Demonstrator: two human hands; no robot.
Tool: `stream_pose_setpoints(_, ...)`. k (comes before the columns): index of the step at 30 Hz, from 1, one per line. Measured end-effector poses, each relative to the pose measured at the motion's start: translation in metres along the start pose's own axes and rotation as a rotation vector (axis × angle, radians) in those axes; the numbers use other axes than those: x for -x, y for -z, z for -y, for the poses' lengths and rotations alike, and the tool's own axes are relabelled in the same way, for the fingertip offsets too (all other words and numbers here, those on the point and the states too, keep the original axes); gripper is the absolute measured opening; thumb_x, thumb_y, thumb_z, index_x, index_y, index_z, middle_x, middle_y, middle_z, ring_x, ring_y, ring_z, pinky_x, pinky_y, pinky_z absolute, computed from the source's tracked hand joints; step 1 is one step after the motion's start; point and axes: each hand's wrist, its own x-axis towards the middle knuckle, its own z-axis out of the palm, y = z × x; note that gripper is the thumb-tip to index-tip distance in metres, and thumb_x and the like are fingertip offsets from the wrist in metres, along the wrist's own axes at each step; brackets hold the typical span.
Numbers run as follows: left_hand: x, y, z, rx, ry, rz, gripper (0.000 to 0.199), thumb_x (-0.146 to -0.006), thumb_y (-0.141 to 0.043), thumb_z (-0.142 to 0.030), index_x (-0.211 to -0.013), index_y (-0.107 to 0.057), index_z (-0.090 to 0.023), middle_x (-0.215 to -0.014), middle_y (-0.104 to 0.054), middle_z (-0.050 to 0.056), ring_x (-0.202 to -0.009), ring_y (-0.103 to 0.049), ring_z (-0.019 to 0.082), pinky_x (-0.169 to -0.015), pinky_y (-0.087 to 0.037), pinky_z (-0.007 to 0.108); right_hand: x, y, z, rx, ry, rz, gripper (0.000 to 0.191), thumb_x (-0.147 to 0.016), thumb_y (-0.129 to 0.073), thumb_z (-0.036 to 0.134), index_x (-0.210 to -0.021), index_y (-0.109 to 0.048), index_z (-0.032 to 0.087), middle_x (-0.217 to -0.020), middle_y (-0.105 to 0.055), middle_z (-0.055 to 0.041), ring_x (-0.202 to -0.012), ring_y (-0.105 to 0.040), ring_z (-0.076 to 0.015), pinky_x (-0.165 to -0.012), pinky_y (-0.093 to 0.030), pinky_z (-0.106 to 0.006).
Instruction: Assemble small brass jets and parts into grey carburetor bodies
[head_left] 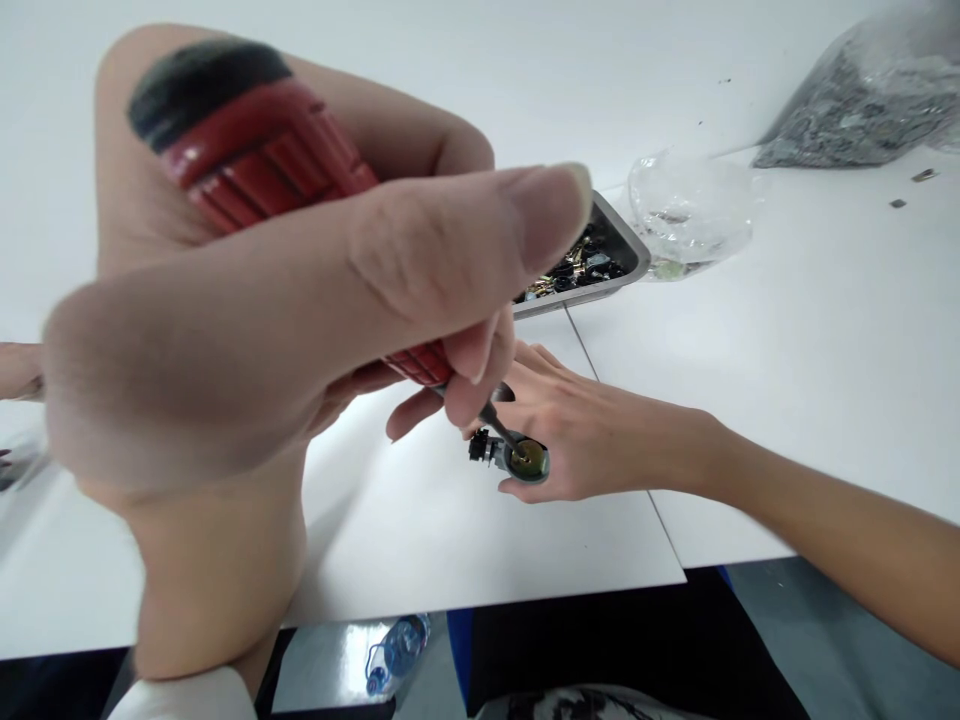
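Observation:
Close to the camera, my left hand (420, 245) is wrapped round a screwdriver (259, 150) with a red handle and black end. Its thin metal shaft slants down to the right. The tip rests at or just over the centre of a small grey round-ended part (530, 461), which has a greenish-brown disc inside and a black piece at its left end. My right hand (570, 430) lies low over the white table, back up, with this part held at its thumb side. Some right fingers are hidden behind my left hand.
Behind my hands stands a metal tray (589, 296) of small black and brass parts. Beside it lies a clear plastic bag (694, 215); a larger bag of grey pieces (862, 100) sits further right. Another person's hand (19, 370) shows at the left. A bottle (405, 645) is below the table edge.

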Motion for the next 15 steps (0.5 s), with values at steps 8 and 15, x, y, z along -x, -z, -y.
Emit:
stream_pose_setpoints(8, 0.000, -0.015, -0.005, -0.157, -0.062, -0.077, 0.063, -0.087, -0.036, -0.071, -0.099, -0.071, -0.019, -0.052, -0.038, 0.001, -0.043, -0.035, 0.008, -0.035, -0.036, 0.029, -0.002, 0.002, 0.000, -0.045, 0.003, -0.009, 0.027, -0.085, -0.067, 0.031, -0.107, -0.062, 0.016, -0.124, -0.051, -0.0146, -0.121, -0.042, -0.0308, -0.109, -0.033, -0.055)
stream_pose_setpoints(15, -0.006, -0.008, -0.013, -0.042, 0.010, -0.007, 0.072, -0.085, -0.038, -0.076, -0.116, -0.068, -0.018, -0.052, -0.047, 0.003, -0.041, -0.042, 0.011, -0.039, -0.038, 0.033, -0.002, 0.005, 0.003, -0.056, -0.021, -0.006, 0.025, -0.082, -0.068, 0.029, -0.105, -0.063, 0.019, -0.113, -0.056, -0.0096, -0.109, -0.049, -0.0270, -0.104, -0.038, -0.047)
